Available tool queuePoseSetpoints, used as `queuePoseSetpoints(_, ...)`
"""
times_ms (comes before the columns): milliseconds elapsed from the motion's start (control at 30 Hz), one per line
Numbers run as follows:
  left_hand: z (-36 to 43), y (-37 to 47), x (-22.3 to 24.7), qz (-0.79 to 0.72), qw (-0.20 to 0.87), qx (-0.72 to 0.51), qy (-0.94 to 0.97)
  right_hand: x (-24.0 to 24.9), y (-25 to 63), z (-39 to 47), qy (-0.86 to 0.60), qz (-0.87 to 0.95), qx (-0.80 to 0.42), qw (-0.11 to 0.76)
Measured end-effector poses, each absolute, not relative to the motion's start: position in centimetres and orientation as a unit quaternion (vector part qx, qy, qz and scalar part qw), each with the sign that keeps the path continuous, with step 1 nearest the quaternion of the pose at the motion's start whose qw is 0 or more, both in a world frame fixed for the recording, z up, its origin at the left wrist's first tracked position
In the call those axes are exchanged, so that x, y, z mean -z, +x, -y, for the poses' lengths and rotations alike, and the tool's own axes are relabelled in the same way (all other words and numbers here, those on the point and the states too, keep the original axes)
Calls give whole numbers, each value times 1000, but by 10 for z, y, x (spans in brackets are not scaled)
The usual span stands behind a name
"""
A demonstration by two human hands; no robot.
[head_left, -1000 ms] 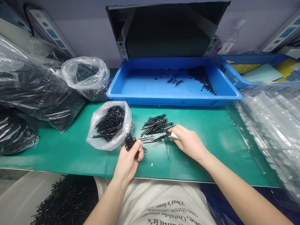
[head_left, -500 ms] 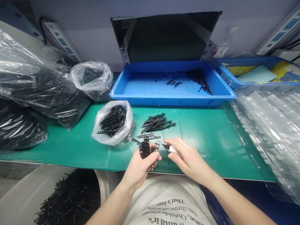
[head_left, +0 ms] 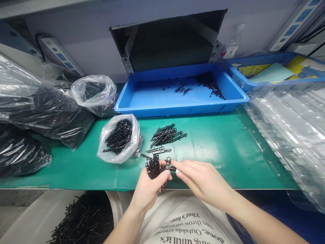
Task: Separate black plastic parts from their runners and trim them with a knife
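Observation:
My left hand [head_left: 151,186] is closed round a bunch of black plastic strips [head_left: 153,166], which stick up past the fingers near the table's front edge. In my right hand [head_left: 200,178] is a small white-handled tool [head_left: 177,170] with a dark tip; the fingers cover most of it. That tip meets a black part with a ring-shaped end at my left thumb, where the exact contact is too small to make out. Just beyond the hands, a few loose strips [head_left: 157,149] lie on the green mat, with a pile of similar strips [head_left: 169,135] behind them.
An open plastic bag [head_left: 137,130] of black strips stands left of the pile. Behind is a blue tray [head_left: 152,110] with small black pieces. Large filled bags [head_left: 68,118] crowd the left, clear plastic trays [head_left: 286,135] the right. A bin [head_left: 115,206] of black scraps sits below left.
My right hand has moved left, bringing the tool's tip from a gap beside my left hand to the parts held there. The whole view has shifted slightly.

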State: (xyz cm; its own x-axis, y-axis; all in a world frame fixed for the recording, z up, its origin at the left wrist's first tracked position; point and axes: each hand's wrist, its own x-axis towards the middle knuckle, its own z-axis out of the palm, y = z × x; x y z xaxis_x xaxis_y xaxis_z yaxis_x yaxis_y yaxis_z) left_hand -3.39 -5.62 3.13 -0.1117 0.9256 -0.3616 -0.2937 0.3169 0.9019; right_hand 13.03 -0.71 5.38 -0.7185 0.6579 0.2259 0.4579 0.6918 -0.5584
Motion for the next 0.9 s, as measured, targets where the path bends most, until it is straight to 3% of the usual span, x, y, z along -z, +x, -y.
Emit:
queuePoseSetpoints(567, 31, -43, -7, -605, 552, -513, 259, -28, 107, -15, -351, 898, -187, 189)
queuePoseSetpoints(900, 24, -32, -15, -598, 593, -507, 186, -23, 107, -22, -390, 879, -166, 220)
